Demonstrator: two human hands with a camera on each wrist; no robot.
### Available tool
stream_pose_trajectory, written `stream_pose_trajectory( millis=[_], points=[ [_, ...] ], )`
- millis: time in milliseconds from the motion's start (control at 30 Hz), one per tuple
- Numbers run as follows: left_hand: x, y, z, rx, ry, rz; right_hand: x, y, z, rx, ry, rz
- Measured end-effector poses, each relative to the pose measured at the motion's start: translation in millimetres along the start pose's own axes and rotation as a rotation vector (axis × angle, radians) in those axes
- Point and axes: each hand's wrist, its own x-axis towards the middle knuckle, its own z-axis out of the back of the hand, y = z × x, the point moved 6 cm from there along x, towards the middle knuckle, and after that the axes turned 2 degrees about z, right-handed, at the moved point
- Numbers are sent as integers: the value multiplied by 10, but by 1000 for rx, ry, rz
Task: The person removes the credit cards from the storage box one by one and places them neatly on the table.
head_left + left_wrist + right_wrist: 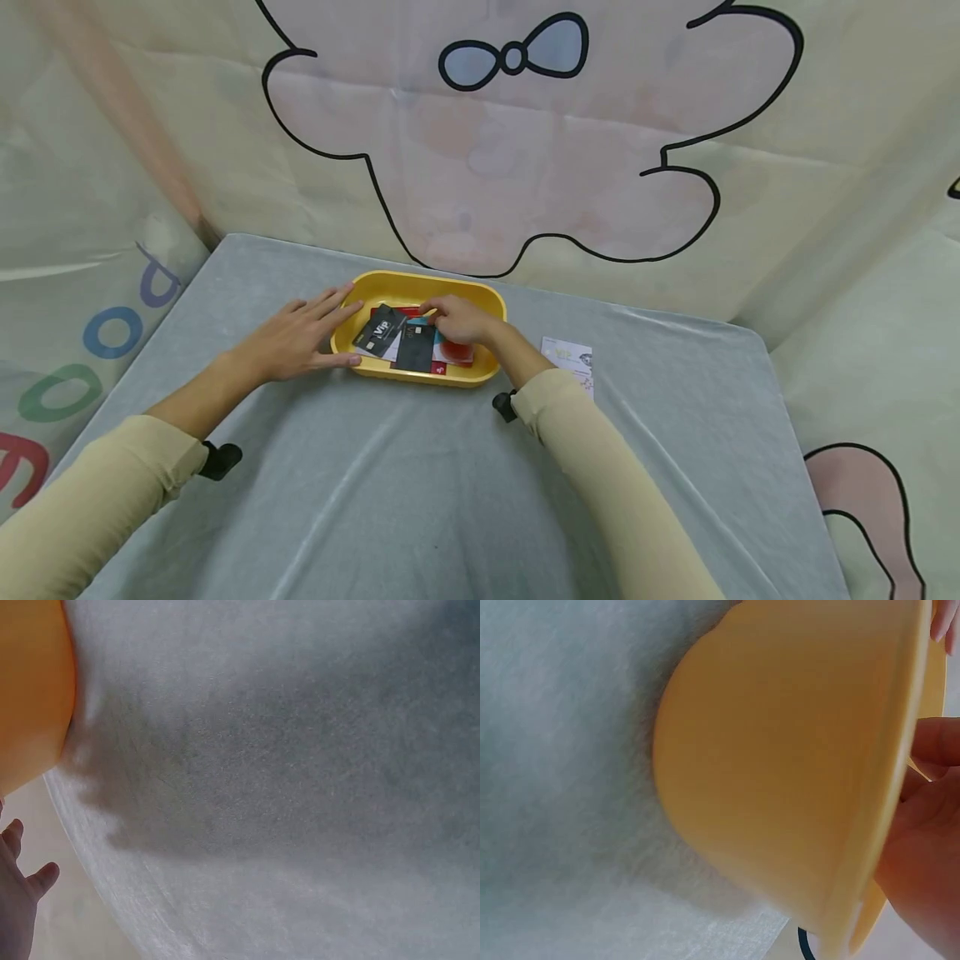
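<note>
Cards (415,350) are heaped inside a yellow basin (420,287), seemingly steadied at its left end by the outspread left hand (296,340); bent right-hand fingers (435,308) are lowered inside, any hold indiscernible.

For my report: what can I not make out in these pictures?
Head: whatever lies beneath the right grip, which covers it.
Head: lower cards' faces, partly covered by upper cards.
Head: white card's near corner, behind the sleeve.
Left wrist: most of the left grip, beyond the left edge.
Right wrist: the cards, hidden behind the tray wall.
</note>
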Motion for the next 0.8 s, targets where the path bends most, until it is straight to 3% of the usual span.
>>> stream_pose_trajectory(
  millis=[467, 800],
  points=[
    [-19, -6, -12, -8, -1, 1, 67, 50, -27, -25, 4, -42],
    [-19, 7, -22, -19, -20, -11, 96, 92, -47, -26, 13, -13]
  ],
)
